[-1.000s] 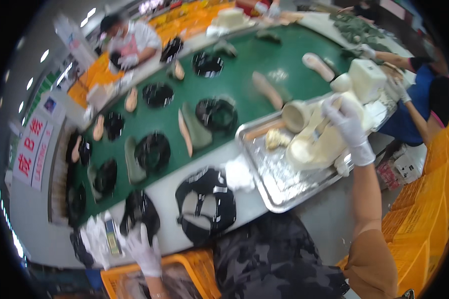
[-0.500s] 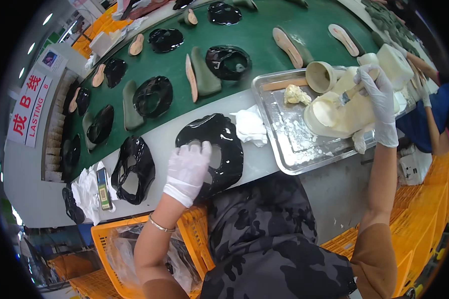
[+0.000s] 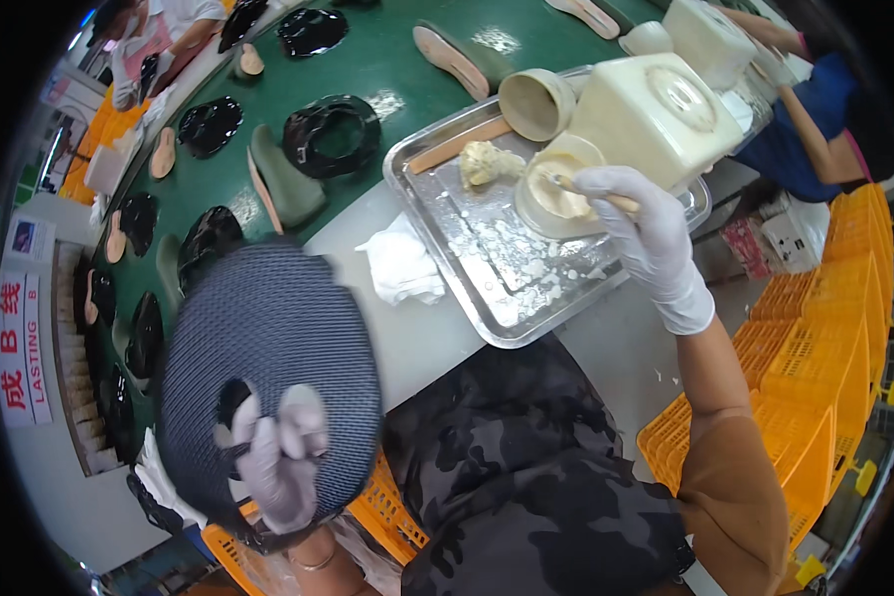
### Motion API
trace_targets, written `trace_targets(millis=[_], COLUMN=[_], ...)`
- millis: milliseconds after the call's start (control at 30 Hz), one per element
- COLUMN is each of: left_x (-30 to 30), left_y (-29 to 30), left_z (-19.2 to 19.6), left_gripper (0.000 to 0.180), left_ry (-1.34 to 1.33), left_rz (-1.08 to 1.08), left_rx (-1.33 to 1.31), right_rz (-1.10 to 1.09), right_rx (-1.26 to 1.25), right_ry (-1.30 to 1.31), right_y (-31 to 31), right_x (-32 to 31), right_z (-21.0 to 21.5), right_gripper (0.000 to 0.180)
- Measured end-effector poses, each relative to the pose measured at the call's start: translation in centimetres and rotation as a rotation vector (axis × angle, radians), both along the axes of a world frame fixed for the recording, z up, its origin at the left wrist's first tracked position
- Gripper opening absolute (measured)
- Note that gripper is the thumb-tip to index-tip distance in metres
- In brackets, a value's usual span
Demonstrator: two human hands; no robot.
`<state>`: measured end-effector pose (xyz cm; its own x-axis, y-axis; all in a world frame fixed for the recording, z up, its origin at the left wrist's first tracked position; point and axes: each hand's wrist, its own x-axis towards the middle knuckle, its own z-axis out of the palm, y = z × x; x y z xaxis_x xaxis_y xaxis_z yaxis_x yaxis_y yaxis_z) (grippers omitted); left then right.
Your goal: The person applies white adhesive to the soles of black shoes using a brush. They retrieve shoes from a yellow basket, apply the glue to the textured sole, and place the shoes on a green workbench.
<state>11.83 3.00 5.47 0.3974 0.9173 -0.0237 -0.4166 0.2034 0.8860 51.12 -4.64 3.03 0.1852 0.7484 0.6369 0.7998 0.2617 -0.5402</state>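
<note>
My left hand (image 3: pixel 273 462), in a white glove, grips a shoe upper (image 3: pixel 268 328) by the edge of its opening. The upper is raised, with its dark woven lining facing me. My right hand (image 3: pixel 656 238), also gloved, pinches the wooden handle of a brush (image 3: pixel 621 202). The brush's tip reaches into a round pot (image 3: pixel 561 223) of cream-coloured paste; its bristles are hidden. That pot stands in a shallow metal tray (image 3: pixel 497 333) spattered with white flakes. A crusted cream lump (image 3: pixel 487 164) lies beside the pot.
A large cream jug (image 3: pixel 646 119) and a beige cup (image 3: pixel 536 104) crowd the tray's far side. Left of it lies a crumpled white cloth (image 3: pixel 402 260). Shoe lasts (image 3: pixel 288 189) and glossy black uppers (image 3: pixel 333 134) line the green belt. Yellow crates (image 3: pixel 815 348) stand right; co-workers are at both sides.
My left hand has lifted the upper off the table and turned its lining toward me. My right hand has lowered the brush into the paste pot. The whole view has shifted rightward.
</note>
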Motion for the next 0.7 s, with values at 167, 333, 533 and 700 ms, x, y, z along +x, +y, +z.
trace_targets(millis=[167, 333, 533, 700], left_x=[5.2, 8.4, 12.5, 14.6], left_y=[0.3, 0.8, 1.4, 1.8], left_z=[-2.3, -2.2, -2.2, -2.1], left_gripper=[0.038, 0.041, 0.04, 0.043], left_ry=[0.027, 0.154, 0.254, 0.3], left_rz=[-0.195, -0.399, -0.576, -0.722], left_rx=[-0.276, -0.355, -0.451, -0.54], right_rz=[0.083, 0.145, 0.184, 0.316], right_rx=[-0.057, -0.179, 0.008, 0.065], right_ry=[-0.078, 0.304, 0.384, 0.5], right_y=[0.6, -1.0, -0.8, 0.0], right_x=[0.0, 0.6, 1.3, 1.4], right_z=[-0.3, 0.3, 1.4, 3.7], right_gripper=[0.022, 0.015, 0.027, 0.03])
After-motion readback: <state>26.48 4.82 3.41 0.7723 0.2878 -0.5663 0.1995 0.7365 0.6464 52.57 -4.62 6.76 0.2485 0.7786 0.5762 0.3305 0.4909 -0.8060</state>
